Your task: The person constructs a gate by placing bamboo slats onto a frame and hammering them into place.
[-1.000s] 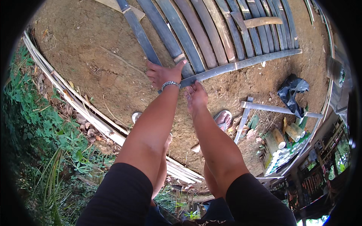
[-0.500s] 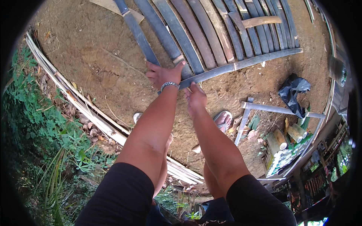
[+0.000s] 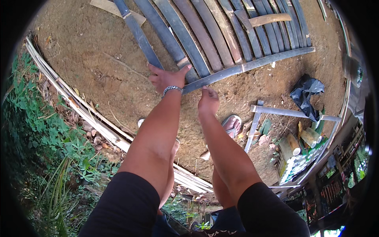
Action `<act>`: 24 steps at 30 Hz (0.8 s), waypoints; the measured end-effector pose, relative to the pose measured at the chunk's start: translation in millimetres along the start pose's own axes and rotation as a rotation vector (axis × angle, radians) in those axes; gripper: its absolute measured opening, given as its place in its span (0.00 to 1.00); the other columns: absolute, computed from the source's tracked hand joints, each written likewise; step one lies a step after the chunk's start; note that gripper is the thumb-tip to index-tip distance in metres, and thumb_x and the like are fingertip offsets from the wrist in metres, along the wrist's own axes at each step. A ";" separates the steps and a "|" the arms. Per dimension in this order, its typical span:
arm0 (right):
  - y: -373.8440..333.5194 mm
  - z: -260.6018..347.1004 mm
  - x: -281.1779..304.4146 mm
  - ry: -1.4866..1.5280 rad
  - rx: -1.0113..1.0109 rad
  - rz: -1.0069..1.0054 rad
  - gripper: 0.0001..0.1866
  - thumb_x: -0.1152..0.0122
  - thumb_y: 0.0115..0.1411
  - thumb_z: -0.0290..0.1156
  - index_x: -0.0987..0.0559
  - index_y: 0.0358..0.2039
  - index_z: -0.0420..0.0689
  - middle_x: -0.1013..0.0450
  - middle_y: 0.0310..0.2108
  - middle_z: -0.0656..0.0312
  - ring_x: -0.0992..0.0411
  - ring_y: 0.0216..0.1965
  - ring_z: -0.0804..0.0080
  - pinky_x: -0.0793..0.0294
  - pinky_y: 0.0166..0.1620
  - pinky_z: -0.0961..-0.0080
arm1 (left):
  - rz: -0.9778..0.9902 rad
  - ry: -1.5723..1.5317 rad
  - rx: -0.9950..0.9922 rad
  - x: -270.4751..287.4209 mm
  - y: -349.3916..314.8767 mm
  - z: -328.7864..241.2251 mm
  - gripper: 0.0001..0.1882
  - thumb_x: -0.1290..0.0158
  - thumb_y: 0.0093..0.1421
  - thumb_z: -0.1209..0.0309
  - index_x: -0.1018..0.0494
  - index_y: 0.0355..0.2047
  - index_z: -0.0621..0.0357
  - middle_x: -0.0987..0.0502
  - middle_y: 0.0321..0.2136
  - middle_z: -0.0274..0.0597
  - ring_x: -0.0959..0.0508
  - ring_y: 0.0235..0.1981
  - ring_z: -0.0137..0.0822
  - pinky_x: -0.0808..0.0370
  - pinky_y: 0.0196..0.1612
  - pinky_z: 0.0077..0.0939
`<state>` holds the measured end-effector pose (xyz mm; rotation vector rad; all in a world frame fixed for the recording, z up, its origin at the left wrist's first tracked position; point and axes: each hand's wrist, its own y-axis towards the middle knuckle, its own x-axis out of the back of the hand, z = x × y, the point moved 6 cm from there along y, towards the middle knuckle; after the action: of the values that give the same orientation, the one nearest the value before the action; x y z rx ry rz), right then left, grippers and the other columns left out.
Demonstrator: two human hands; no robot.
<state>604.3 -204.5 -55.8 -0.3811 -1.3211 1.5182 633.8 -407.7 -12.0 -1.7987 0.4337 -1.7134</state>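
Note:
Across the near ends of several long dark bamboo slats (image 3: 202,33) lies a bamboo crosspiece (image 3: 226,75). My left hand (image 3: 169,80) rests by its left end with thumb and fingers spread. The thumb lies over the second slat from the left, while the fingers reach to the end of the leftmost slat (image 3: 147,48). My wrist, with a chain bracelet, covers the crosspiece's left tip. Just below the crosspiece is my right hand (image 3: 208,102), its fingers curled in and its thumb tip at the near edge. What those fingers hold, if anything, is hidden.
A hatchet (image 3: 268,19) with a wooden handle lies on the right-hand slats. To the right are a black plastic bag (image 3: 306,93), a low bamboo frame (image 3: 276,111) and cut bamboo pieces (image 3: 292,144). Pale bamboo strips (image 3: 85,106) border green plants on the left.
My left hand has shifted slightly left, hiding the crosspiece's left tip. The right hand has drawn back a little from the crosspiece. The view has shifted slightly.

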 end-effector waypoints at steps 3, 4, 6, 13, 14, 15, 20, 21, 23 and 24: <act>-39.0 51.1 7.6 -0.401 0.711 -0.126 0.28 0.37 0.64 0.41 0.27 0.63 0.45 0.30 0.59 0.50 0.30 0.54 0.57 0.30 0.55 0.61 | -0.008 0.006 0.007 4.1 -1.8 1.1 0.81 0.26 0.37 0.36 0.67 0.74 0.61 0.37 0.56 0.61 0.30 0.57 0.54 0.26 0.58 0.44; -50.0 61.8 5.7 -0.512 0.815 -0.142 0.28 0.39 0.65 0.41 0.28 0.63 0.46 0.32 0.60 0.51 0.33 0.57 0.57 0.34 0.58 0.57 | -0.013 0.010 0.003 6.6 -3.9 -0.2 0.80 0.26 0.37 0.37 0.67 0.74 0.61 0.37 0.56 0.61 0.30 0.57 0.54 0.26 0.58 0.44; -68.0 78.2 -0.2 -0.732 1.024 -0.177 0.28 0.44 0.67 0.42 0.30 0.65 0.47 0.35 0.63 0.54 0.40 0.64 0.56 0.42 0.64 0.48 | -0.019 0.015 0.000 8.9 -7.2 -1.8 0.80 0.25 0.38 0.38 0.67 0.74 0.61 0.37 0.56 0.60 0.29 0.57 0.55 0.25 0.57 0.44; -53.9 81.2 -36.6 -1.333 0.874 0.183 0.25 0.52 0.71 0.41 0.31 0.66 0.49 0.34 0.63 0.66 0.44 0.67 0.58 0.53 0.69 0.42 | -0.070 -0.053 0.034 1.3 -0.5 6.5 0.74 0.25 0.42 0.45 0.64 0.73 0.63 0.38 0.58 0.63 0.28 0.57 0.57 0.25 0.58 0.46; -52.7 81.1 -39.2 -1.348 0.833 0.218 0.25 0.52 0.70 0.41 0.31 0.66 0.49 0.34 0.63 0.65 0.43 0.67 0.59 0.53 0.69 0.43 | -0.089 -0.054 0.029 2.0 -2.7 6.1 0.73 0.25 0.42 0.46 0.63 0.73 0.64 0.39 0.58 0.64 0.28 0.57 0.58 0.25 0.58 0.47; -50.8 81.4 -42.3 -1.359 0.797 0.251 0.25 0.52 0.70 0.40 0.31 0.66 0.49 0.33 0.63 0.65 0.42 0.66 0.61 0.53 0.69 0.43 | -0.068 -0.094 0.019 1.4 -0.4 6.8 0.73 0.24 0.42 0.47 0.63 0.73 0.64 0.39 0.58 0.64 0.28 0.57 0.58 0.25 0.58 0.47; -32.2 85.0 -38.3 -1.150 0.876 0.123 0.23 0.49 0.68 0.37 0.27 0.63 0.49 0.28 0.59 0.65 0.34 0.63 0.67 0.46 0.65 0.50 | -0.047 -0.226 -0.107 -3.1 15.5 14.5 0.71 0.23 0.41 0.51 0.61 0.72 0.66 0.39 0.59 0.68 0.30 0.60 0.61 0.27 0.61 0.46; -29.9 88.5 -39.8 -1.170 0.882 0.105 0.23 0.48 0.68 0.36 0.26 0.62 0.49 0.27 0.58 0.66 0.33 0.62 0.68 0.44 0.64 0.51 | -0.036 -0.234 -0.121 -3.4 15.4 14.4 0.71 0.23 0.42 0.52 0.61 0.72 0.66 0.40 0.60 0.68 0.31 0.60 0.62 0.27 0.62 0.46; -25.3 99.6 -41.4 -1.251 0.782 0.183 0.23 0.46 0.67 0.36 0.26 0.62 0.50 0.25 0.56 0.66 0.32 0.61 0.67 0.42 0.62 0.54 | -0.006 -0.254 -0.141 -2.2 14.3 13.3 0.70 0.23 0.42 0.55 0.61 0.72 0.66 0.40 0.61 0.69 0.32 0.62 0.62 0.28 0.63 0.45; -23.8 102.4 -42.6 -1.287 0.740 0.223 0.23 0.45 0.66 0.35 0.25 0.62 0.50 0.24 0.56 0.66 0.31 0.61 0.67 0.41 0.61 0.55 | -0.016 -0.257 -0.143 -1.9 15.3 14.6 0.70 0.23 0.41 0.53 0.59 0.71 0.67 0.40 0.62 0.70 0.32 0.62 0.62 0.29 0.63 0.45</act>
<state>553.9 -298.0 -16.0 1.1380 -1.4577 2.4216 650.6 -415.2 -22.7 -2.0971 0.4405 -1.4664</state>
